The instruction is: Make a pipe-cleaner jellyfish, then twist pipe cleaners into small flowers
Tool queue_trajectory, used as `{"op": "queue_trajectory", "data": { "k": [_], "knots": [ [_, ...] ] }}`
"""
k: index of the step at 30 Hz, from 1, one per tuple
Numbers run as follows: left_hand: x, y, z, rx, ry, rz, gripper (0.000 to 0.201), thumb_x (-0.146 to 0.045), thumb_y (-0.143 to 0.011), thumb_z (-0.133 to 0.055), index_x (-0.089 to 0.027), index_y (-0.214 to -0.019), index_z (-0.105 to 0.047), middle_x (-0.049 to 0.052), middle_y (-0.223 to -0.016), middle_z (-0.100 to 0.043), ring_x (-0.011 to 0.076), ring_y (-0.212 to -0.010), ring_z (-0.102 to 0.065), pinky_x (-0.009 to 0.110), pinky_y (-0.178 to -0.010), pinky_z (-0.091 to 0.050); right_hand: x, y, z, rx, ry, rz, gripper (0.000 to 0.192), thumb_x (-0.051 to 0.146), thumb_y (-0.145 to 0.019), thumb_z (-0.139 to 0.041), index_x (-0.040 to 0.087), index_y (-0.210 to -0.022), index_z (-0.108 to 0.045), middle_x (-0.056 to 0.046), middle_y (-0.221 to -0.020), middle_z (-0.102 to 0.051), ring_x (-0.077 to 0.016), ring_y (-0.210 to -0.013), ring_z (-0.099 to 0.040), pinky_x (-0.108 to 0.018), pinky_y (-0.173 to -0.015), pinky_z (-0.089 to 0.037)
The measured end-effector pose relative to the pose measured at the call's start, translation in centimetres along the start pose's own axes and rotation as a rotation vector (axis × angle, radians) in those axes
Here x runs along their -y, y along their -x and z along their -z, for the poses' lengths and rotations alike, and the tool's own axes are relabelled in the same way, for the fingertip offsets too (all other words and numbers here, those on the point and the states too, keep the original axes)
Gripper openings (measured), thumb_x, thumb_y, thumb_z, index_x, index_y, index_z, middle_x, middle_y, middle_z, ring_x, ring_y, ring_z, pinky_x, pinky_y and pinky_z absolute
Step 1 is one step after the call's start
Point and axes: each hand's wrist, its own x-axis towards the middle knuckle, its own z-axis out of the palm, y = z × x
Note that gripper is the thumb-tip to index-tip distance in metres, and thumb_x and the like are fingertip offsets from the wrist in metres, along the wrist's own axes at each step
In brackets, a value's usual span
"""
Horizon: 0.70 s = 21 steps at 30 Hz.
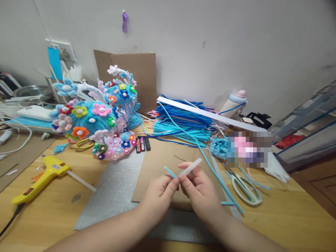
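Both hands meet over a brown cardboard sheet [153, 168], thumbs nearly touching. My left hand [161, 190] is closed in a pinch on a short light blue pipe cleaner [170, 172], whose free end points up and left. In the fingers of my right hand [199, 187], also closed, is a flat translucent white strip [191, 167] slanting up to the right. Strip and pipe cleaner cross near the thumb tips; my fingers hide whether they are joined. A long blue pipe cleaner [210, 164] lies to the right of my right hand.
A yellow glue gun [47, 178] lies at left, scissors [246, 189] at right. Pipe-cleaner flower pieces [91, 119] stand back left. Blue pipe cleaners [183, 119] are heaped behind, under a white strip [210, 113]. A cutting mat [105, 196] lies beneath the cardboard.
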Motion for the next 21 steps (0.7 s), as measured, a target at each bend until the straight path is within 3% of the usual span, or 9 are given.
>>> {"op": "queue_trajectory", "data": {
  "k": [4,8,11,13,18,21],
  "knots": [
    [-0.2,-0.6,0.1,-0.060,0.095,0.082,0.044,-0.057,-0.082,-0.042,-0.019,-0.060,-0.046,-0.004,-0.056,-0.041,0.0131,-0.057,-0.038,0.026,-0.057,-0.031,0.0,-0.2,-0.1,0.067,-0.108,-0.107,0.039,0.049,-0.081,-0.059,0.019,-0.106,-0.052,0.000,-0.075,-0.055,-0.0111,-0.060,-0.051,-0.022,-0.050,-0.039],
    [-0.4,-0.8,0.3,-0.088,0.111,0.109,0.047,-0.061,-0.079,-0.045,-0.019,-0.056,-0.043,-0.005,-0.052,-0.035,0.0116,-0.052,-0.033,0.025,-0.053,-0.028,0.3,-0.6,0.2,0.087,-0.010,-0.086,0.027,0.042,-0.076,-0.068,0.018,-0.084,-0.057,-0.001,-0.076,-0.059,-0.0125,-0.068,-0.054,-0.024,-0.061,-0.044],
    [-0.5,-0.6,0.2,-0.091,0.102,0.093,0.047,-0.060,-0.079,-0.048,-0.019,-0.057,-0.046,-0.005,-0.052,-0.038,0.0120,-0.053,-0.036,0.025,-0.054,-0.030,0.5,-0.6,0.3,0.098,-0.002,-0.062,0.022,0.039,-0.079,-0.065,0.018,-0.084,-0.060,-0.002,-0.074,-0.060,-0.0134,-0.068,-0.056,-0.025,-0.064,-0.046],
    [-0.4,-0.3,-0.1,-0.087,0.145,0.035,0.046,-0.059,-0.080,-0.049,-0.018,-0.059,-0.050,-0.003,-0.055,-0.043,0.0132,-0.057,-0.042,0.026,-0.059,-0.035,0.8,-0.2,0.5,0.116,0.036,0.004,0.017,0.035,-0.082,-0.061,0.018,-0.086,-0.062,-0.003,-0.075,-0.062,-0.0144,-0.071,-0.058,-0.026,-0.066,-0.048],
    [0.6,-0.2,-1.3,0.005,0.401,-0.192,0.040,-0.054,-0.085,-0.048,-0.018,-0.081,-0.064,0.003,-0.079,-0.059,0.0169,-0.077,-0.053,0.030,-0.080,-0.041,1.5,0.7,1.4,0.120,0.348,0.389,0.014,0.021,-0.086,-0.056,0.023,-0.095,-0.067,-0.002,-0.080,-0.063,-0.0146,-0.075,-0.059,-0.027,-0.071,-0.047],
    [1.0,-0.6,-1.7,-0.047,0.406,-0.195,0.043,-0.057,-0.084,-0.048,-0.017,-0.078,-0.065,0.004,-0.076,-0.057,0.0178,-0.077,-0.051,0.030,-0.078,-0.041,1.3,0.4,1.6,0.099,0.445,0.414,0.016,0.019,-0.086,-0.056,0.024,-0.096,-0.068,-0.001,-0.077,-0.063,-0.0138,-0.072,-0.058,-0.025,-0.067,-0.045]
  ]
}}
